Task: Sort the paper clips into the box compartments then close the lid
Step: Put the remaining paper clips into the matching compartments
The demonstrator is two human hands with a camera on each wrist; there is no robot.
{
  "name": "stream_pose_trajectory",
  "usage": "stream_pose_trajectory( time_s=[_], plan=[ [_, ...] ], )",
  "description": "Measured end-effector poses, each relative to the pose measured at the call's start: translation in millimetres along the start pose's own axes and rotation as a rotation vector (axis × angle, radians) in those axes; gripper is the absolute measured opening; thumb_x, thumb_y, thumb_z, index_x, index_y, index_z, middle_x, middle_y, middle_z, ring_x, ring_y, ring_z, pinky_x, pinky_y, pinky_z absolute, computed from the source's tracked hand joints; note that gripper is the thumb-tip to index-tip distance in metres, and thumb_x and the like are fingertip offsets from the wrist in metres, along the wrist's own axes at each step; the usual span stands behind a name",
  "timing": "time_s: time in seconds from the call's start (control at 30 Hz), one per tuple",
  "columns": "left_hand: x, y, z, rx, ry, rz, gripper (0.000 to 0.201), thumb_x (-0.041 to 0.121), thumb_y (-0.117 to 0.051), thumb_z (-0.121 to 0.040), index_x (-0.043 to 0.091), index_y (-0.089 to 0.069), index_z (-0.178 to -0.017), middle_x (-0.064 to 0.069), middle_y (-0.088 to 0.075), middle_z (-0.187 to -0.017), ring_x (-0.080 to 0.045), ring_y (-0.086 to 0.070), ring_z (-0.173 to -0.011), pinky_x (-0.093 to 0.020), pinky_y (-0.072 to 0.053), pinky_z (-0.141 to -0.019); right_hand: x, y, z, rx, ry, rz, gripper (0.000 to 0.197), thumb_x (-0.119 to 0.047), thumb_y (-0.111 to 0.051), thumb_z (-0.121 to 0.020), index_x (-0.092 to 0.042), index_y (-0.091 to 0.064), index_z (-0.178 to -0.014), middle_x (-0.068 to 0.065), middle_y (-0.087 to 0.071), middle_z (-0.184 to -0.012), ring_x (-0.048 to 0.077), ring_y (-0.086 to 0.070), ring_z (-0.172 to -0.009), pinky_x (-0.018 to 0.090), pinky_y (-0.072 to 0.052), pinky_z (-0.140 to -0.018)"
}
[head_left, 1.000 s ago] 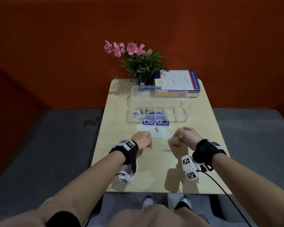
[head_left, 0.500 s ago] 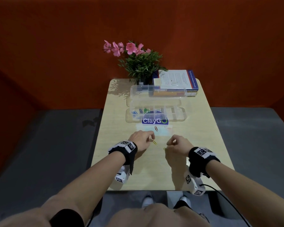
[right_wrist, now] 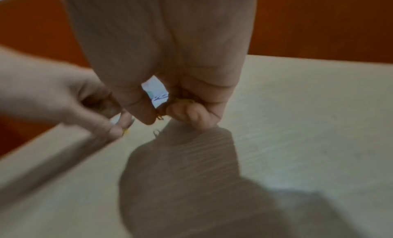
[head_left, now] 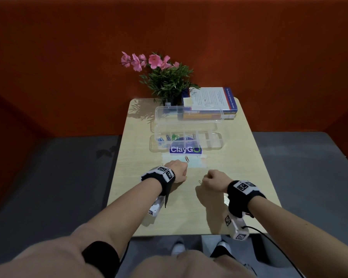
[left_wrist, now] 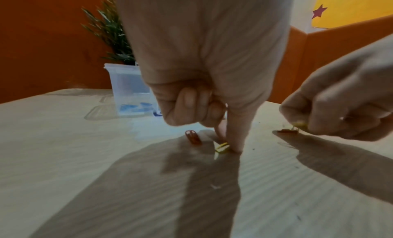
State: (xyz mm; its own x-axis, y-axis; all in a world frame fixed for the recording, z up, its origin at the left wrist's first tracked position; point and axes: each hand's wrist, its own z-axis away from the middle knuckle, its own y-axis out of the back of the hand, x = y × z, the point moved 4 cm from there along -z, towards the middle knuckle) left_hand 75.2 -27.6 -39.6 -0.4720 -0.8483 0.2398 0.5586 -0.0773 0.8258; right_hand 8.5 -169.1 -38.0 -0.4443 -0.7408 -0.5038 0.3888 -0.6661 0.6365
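My left hand (head_left: 176, 171) pinches 1 yellow clip (left_wrist: 222, 147) down on the table (head_left: 239, 177), near a red clip (left_wrist: 193, 137). My right hand (head_left: 214, 180) is curled round a bunch of yellow clips (right_wrist: 185, 101); blur hides how many. The clear box (head_left: 219, 145) sits farther back, lid (head_left: 189, 115) up, with blue clips (head_left: 160, 139) and green clips (head_left: 174, 136) in its left parts.

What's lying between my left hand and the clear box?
An orange paper clip on a pale patch, plus the ClayGo label, seen in the head view.

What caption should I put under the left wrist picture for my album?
Left hand pinches a yellow clip on the table, red clip beside it; right hand grips another clip.
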Motion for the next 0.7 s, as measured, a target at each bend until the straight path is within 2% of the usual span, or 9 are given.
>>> stream_pose_trajectory(
  time_s=[0.1, 0.17, 0.27, 0.37, 0.47, 0.53, 0.6, 0.63, 0.7],
  plan=[
    [-1, -3, 1, -0.027, 0.001, 0.004, 0.022, 0.02, -0.055, -0.092, 0.006, -0.057, -0.108, -0.016, -0.064, -0.112, -0.034, -0.062, -0.1, -0.041, -0.05, -0.083, 7, 16, -2, 0.067, -0.074, -0.639, 0.02, -0.004, -0.053, -0.084, -0.006, -0.05, -0.063, 0.011, -0.053, -0.064, 0.02, -0.045, -0.051, 0.02, -0.037, -0.043],
    [-1, -5, 2, -0.037, -0.003, 0.011, 0.019, 0.02, -0.055, -0.091, 0.005, -0.056, -0.104, -0.017, -0.064, -0.11, -0.035, -0.062, -0.098, -0.042, -0.05, -0.082, 7, 29, -3, 0.089, -0.104, -0.959, 0.014, 0.005, -0.052, -0.081, -0.001, -0.051, -0.069, 0.015, -0.053, -0.063, 0.022, -0.045, -0.05, 0.022, -0.04, -0.04],
    [0, -5, 2, -0.062, -0.008, 0.015, 0.012, 0.017, -0.053, -0.09, 0.008, -0.054, -0.096, -0.017, -0.065, -0.107, -0.034, -0.062, -0.093, -0.043, -0.051, -0.08, 5, 50, -11, 0.058, -0.083, -1.17, 0.011, 0.009, -0.05, -0.082, 0.0, -0.049, -0.077, 0.017, -0.051, -0.069, 0.022, -0.044, -0.053, 0.023, -0.045, -0.041],
    [1, -9, 1, -0.085, -0.007, 0.003, 0.014, 0.017, -0.05, -0.091, 0.006, -0.053, -0.098, -0.016, -0.062, -0.101, -0.03, -0.055, -0.082, -0.041, -0.048, -0.074, -5, 72, -21, 0.008, -0.044, -1.218, 0.01, 0.01, -0.046, -0.086, 0.0, -0.049, -0.087, 0.016, -0.051, -0.074, 0.02, -0.05, -0.061, 0.022, -0.054, -0.051],
    [4, -11, 4, -0.093, 0.009, -0.017, 0.019, 0.019, -0.045, -0.093, 0.003, -0.049, -0.103, -0.019, -0.058, -0.099, -0.033, -0.057, -0.086, -0.037, -0.041, -0.07, -22, 95, -35, -0.037, -0.016, -1.197, 0.023, 0.011, -0.036, -0.09, -0.001, -0.041, -0.11, 0.011, -0.047, -0.075, 0.018, -0.047, -0.064, 0.025, -0.049, -0.062],
    [5, -7, 5, -0.096, 0.026, 0.044, 0.026, 0.021, -0.042, -0.094, 0.001, -0.048, -0.11, -0.019, -0.057, -0.098, -0.033, -0.055, -0.085, -0.036, -0.039, -0.07, -36, 107, -47, -0.057, -0.035, -1.14, 0.02, 0.011, -0.031, -0.091, 0.0, -0.042, -0.104, 0.011, -0.044, -0.074, 0.02, -0.046, -0.065, 0.029, -0.047, -0.068],
    [6, 2, 4, -0.083, 0.042, 0.184, 0.025, 0.024, -0.04, -0.095, 0.003, -0.047, -0.107, -0.013, -0.052, -0.09, -0.028, -0.049, -0.08, -0.036, -0.037, -0.071, -46, 115, -58, -0.054, -0.089, -1.094, 0.019, 0.01, -0.03, -0.092, 0.001, -0.046, -0.091, 0.014, -0.047, -0.077, 0.024, -0.051, -0.069, 0.035, -0.051, -0.079],
    [5, 8, 1, -0.062, 0.059, 0.279, 0.021, 0.026, -0.038, -0.096, 0.007, -0.046, -0.099, -0.01, -0.049, -0.088, -0.026, -0.045, -0.078, -0.035, -0.035, -0.071, -50, 119, -61, -0.042, -0.115, -1.037, 0.019, 0.008, -0.03, -0.093, 0.003, -0.048, -0.089, 0.018, -0.052, -0.082, 0.027, -0.056, -0.076, 0.036, -0.05, -0.087],
    [5, 22, -5, -0.002, 0.096, 0.517, 0.021, 0.028, -0.035, -0.097, 0.017, -0.039, -0.079, -0.006, -0.046, -0.081, -0.022, -0.041, -0.073, -0.034, -0.033, -0.069, -56, 125, -65, -0.016, -0.151, -0.924, 0.028, 0.003, -0.032, -0.095, 0.015, -0.048, -0.114, 0.03, -0.057, -0.111, 0.037, -0.059, -0.109, 0.04, -0.045, -0.101]
  ],
)
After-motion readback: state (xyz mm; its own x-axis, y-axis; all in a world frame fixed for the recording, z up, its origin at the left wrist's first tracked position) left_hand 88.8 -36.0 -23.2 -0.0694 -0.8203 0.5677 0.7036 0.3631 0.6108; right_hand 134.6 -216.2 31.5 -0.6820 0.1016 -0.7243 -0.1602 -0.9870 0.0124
